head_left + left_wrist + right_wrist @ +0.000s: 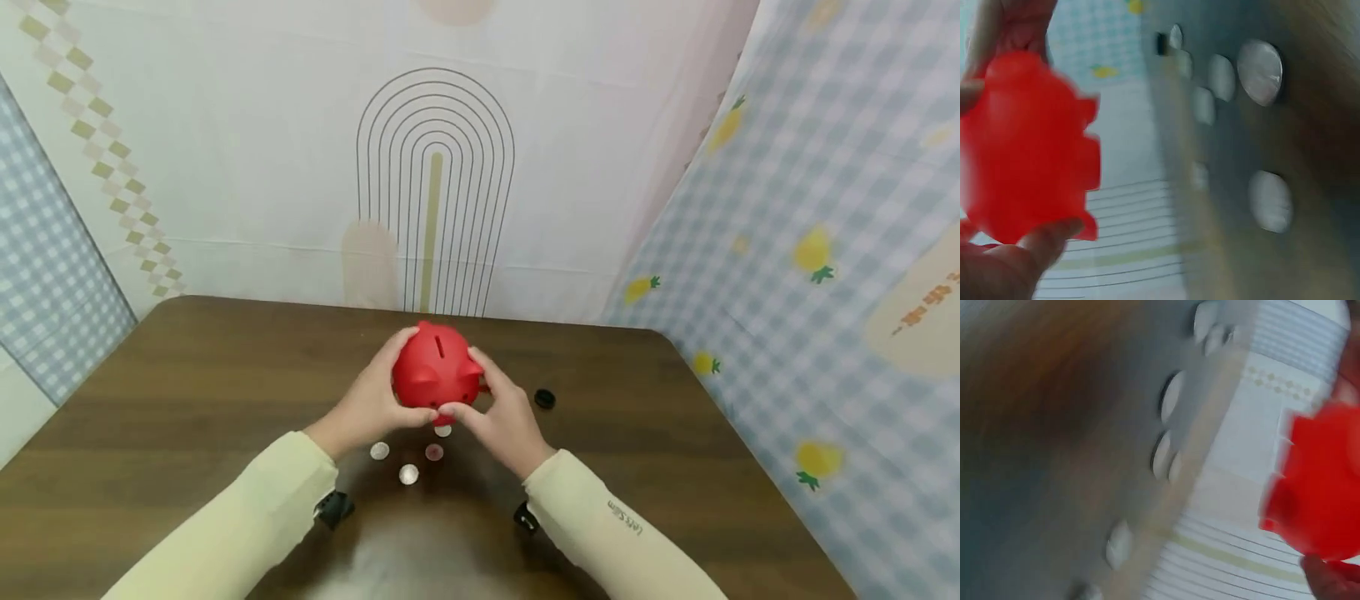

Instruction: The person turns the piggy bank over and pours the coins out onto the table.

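A red piggy bank (437, 367) is held up over the table between both hands, its coin slot facing up in the head view. My left hand (372, 400) grips its left side, the thumb low at the front. On the other side my right hand (506, 417) does the same, so the two thumb tips meet under the snout. In the left wrist view the bank's stubby feet (1091, 164) stick out towards the tabletop, with a gap between. Several coins (408, 474) lie below and in front of the bank, partly hidden by it and the hands.
A small round black cap (544, 399) lies on the brown wooden table (630, 500), right of the right hand. Behind the table hangs a pale patterned cloth (285, 167). A blue checked cloth (750, 283) borders the right side.
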A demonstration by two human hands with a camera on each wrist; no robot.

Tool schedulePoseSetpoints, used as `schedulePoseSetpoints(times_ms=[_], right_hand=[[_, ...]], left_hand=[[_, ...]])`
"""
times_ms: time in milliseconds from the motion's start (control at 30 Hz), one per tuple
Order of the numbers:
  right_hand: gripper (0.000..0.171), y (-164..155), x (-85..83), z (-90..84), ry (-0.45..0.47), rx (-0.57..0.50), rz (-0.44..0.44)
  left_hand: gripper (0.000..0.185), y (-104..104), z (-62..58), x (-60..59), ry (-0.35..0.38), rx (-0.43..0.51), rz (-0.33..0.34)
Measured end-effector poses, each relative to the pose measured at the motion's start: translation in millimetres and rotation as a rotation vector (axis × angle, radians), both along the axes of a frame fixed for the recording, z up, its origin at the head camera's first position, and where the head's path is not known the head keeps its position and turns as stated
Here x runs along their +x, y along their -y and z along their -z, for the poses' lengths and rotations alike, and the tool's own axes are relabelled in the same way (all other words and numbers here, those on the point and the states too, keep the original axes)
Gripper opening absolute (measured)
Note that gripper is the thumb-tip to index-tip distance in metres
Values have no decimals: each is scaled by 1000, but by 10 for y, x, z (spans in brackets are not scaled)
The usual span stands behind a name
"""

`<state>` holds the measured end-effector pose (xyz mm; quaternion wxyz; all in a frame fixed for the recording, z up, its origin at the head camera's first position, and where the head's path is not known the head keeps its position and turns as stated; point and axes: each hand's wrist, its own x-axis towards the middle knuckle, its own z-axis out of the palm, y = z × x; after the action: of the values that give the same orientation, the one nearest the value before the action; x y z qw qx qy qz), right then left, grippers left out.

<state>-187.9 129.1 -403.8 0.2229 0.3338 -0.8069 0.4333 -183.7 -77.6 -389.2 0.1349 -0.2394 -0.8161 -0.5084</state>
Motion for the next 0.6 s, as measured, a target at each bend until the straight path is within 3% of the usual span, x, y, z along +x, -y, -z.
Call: schedulePoseSetpoints(times_ms=[100, 200, 333, 467, 600], right_hand=[[82, -19, -46, -42, -68, 20, -15], [84, -14, -36, -43, -75, 24, -10], [82, -2, -18, -51, 55, 21, 1], [81, -2, 10, -52, 69, 15, -8], [79, 2, 30, -30, 122, 30, 9]], left_hand=[[95, -3, -33, -35, -54, -22, -10], [95, 0, -17, -34, -89, -15, -13], [95, 10, -2, -22, -8, 5, -7], [98, 15, -10, 12, 16, 12, -9], [96, 22, 28, 41, 90, 10, -11]])
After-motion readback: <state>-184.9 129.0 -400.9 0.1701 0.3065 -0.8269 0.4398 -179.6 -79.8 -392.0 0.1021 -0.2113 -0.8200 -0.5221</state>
